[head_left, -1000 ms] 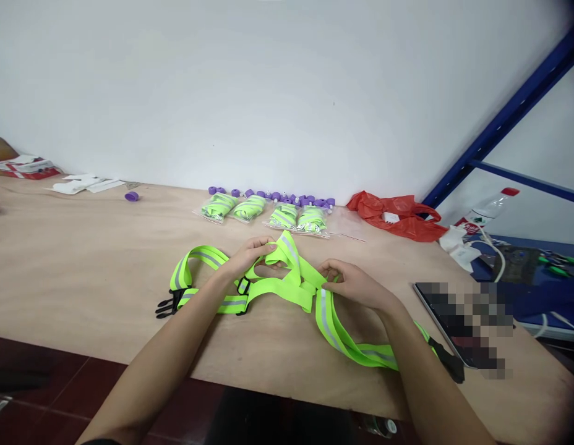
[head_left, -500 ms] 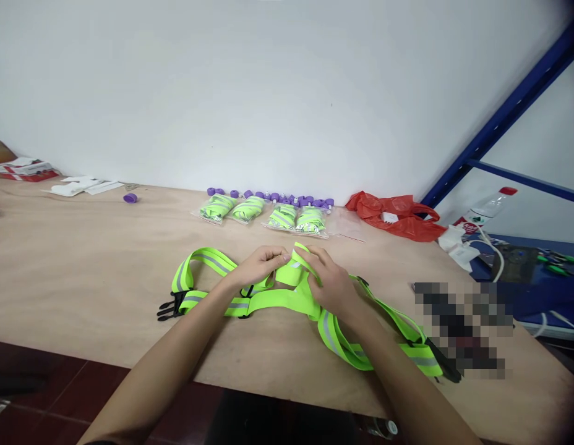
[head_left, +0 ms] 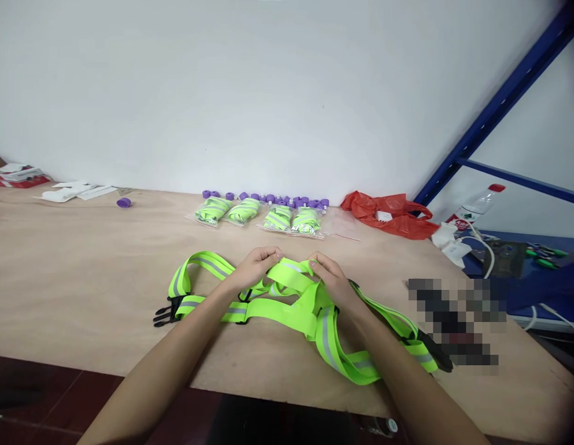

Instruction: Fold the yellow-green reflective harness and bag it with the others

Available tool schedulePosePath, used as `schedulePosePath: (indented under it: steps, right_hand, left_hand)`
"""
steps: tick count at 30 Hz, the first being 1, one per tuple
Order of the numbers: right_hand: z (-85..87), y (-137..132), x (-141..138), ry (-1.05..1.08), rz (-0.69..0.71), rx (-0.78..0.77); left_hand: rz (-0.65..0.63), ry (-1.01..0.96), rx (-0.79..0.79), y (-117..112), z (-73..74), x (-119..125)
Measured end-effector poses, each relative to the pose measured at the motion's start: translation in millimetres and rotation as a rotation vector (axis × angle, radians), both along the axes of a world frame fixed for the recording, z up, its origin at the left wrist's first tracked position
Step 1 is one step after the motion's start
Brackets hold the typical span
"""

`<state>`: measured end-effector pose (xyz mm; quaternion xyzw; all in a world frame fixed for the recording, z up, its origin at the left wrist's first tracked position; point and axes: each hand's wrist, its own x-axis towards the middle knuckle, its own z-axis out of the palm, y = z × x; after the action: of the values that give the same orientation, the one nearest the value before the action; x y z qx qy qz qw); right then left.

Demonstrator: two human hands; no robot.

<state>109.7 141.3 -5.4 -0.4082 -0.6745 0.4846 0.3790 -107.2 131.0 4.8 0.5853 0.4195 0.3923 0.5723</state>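
While the neon harness (head_left: 278, 314) lay sideways along the wooden table (head_left: 92, 278), its main straps on the person's side of the fingertips, one band (head_left: 291, 279) bridged the gap between both grips, neither nearer. The left hand (head_left: 257, 271) pinched the band's left end, the right hand (head_left: 332, 278) its right. Beyond sat four bagged bundles (head_left: 306, 220) before purple pieces (head_left: 271, 199).

The bare left forearm (head_left: 169, 351) and bare right forearm (head_left: 405, 364) slant inward from the near side; the bare left grip (head_left: 258, 268) and bare right grip (head_left: 332, 277) face each other, apart, both pinching.
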Motion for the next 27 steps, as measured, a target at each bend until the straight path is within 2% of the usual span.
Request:
schedulePosePath:
  steps: [2,7,10,12,13,15,17,19,21,24,27]
  right_hand:
    - [0.0,-0.6,-2.0,0.03,0.029,-0.065]
    - [2.6,-6.7,-7.7,-0.009,0.192,-0.073]
    - [2.3,-11.0,-9.7,-0.06,0.269,-0.059]
    - [1.6,-13.1,-10.1,-0.175,0.269,0.056]
    - [1.0,-13.6,-10.3,-0.24,0.261,0.119]
    - [-0.9,-13.1,-10.4,-0.329,0.251,0.201]
    - [-4.4,-10.8,-10.5,-0.361,0.24,0.231]
    - [-8.7,-7.5,-10.3,-0.357,0.218,0.248]
    - [-11.9,-4.9,-9.8,-0.354,0.192,0.258]
    - [-11.6,-4.4,-8.5,-0.373,0.175,0.26]
    - [-5.8,-7.6,-6.7,-0.355,0.187,0.247]
  left_hand:
    - [0.04,-0.036,0.003,1.3,-2.2,2.8]
    - [0.119,-0.182,0.01,8.7,-8.1,8.2]
    - [0.182,-0.156,0.026,7.1,-1.7,6.1]
    - [0.207,-0.041,0.169,0.6,10.1,1.1]
    - [0.181,0.046,0.252,-3.8,17.5,-2.2]
    - [0.031,0.254,0.361,-13.0,31.9,-9.2]
    - [-0.165,0.448,0.37,-19.9,41.0,-14.4]
    - [-0.298,0.578,0.35,-22.3,42.0,-16.5]
    - [-0.359,0.661,0.344,-20.6,36.4,-16.0]
    - [-0.323,0.786,0.357,-14.7,25.1,-14.1]
    - [-0.152,0.859,0.397,-9.2,17.6,-12.2]
